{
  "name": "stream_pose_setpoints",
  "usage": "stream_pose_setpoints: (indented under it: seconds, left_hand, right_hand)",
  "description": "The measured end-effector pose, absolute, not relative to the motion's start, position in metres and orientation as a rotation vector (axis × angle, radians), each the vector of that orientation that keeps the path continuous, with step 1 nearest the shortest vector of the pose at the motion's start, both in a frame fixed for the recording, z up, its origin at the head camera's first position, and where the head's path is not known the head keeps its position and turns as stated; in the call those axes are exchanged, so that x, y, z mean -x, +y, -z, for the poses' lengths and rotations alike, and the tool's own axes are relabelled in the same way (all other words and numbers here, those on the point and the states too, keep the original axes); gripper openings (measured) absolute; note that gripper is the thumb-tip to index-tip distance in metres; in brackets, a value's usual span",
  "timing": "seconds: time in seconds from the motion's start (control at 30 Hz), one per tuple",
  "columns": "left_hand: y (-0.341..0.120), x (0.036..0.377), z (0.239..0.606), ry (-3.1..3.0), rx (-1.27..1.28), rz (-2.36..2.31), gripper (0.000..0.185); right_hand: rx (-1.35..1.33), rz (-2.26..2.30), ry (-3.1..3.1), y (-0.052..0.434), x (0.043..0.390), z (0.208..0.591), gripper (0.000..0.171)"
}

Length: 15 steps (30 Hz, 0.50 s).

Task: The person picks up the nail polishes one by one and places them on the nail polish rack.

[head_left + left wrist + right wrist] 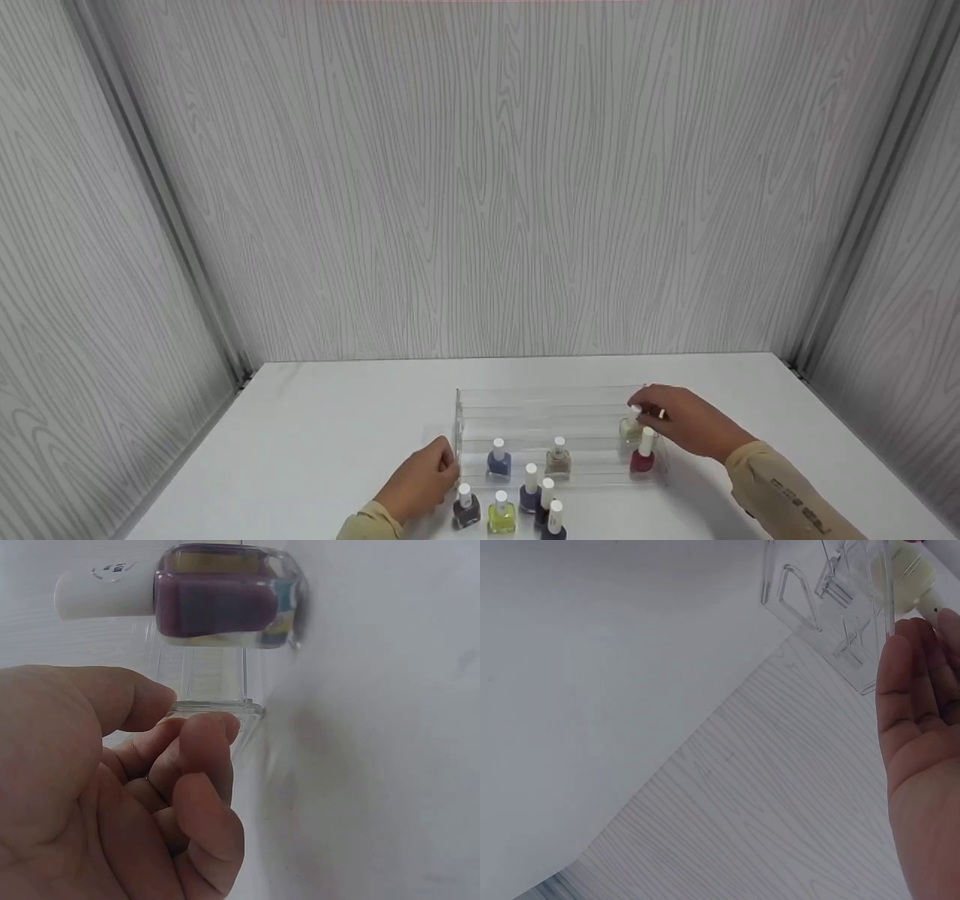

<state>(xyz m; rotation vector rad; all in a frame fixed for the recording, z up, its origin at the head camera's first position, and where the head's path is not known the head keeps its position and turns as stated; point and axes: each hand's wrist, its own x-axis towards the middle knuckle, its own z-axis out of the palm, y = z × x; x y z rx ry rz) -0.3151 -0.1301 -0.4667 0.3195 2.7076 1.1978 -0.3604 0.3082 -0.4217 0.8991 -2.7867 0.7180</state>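
A clear tiered acrylic rack (540, 433) stands on the white table. My left hand (422, 480) pinches its left end between thumb and fingertips; the left wrist view shows the clear edge (247, 706) at those fingers. At the rack's right end my right hand (679, 418) holds the white cap of a pale cream nail polish bottle (629, 430), on an upper tier. Below it, a red nail polish bottle (642, 461) stands on the lower tier. A blue bottle (499, 463) and a brownish, clear-looking bottle (558, 461) share that tier.
In front of the rack stand a dark grey-purple bottle (466, 514), a yellow bottle (502, 519), a purple-blue bottle (529, 500) and two dark bottles close together, the nearest dark bottle (554, 533) cut by the frame's edge. Wood-patterned panels (480, 225) enclose the table's back and sides.
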Motion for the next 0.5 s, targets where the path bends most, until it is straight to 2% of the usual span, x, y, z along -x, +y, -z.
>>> stream_pose_setpoints:
  seconds: [0.5]
  left_hand:
    - [-0.1302,0.3145,0.4678,2.743,-0.355,-1.175,0.015]
  right_hand:
    - [-0.837,-0.734,-2.838,0.3061,0.3589,0.4187,0.016]
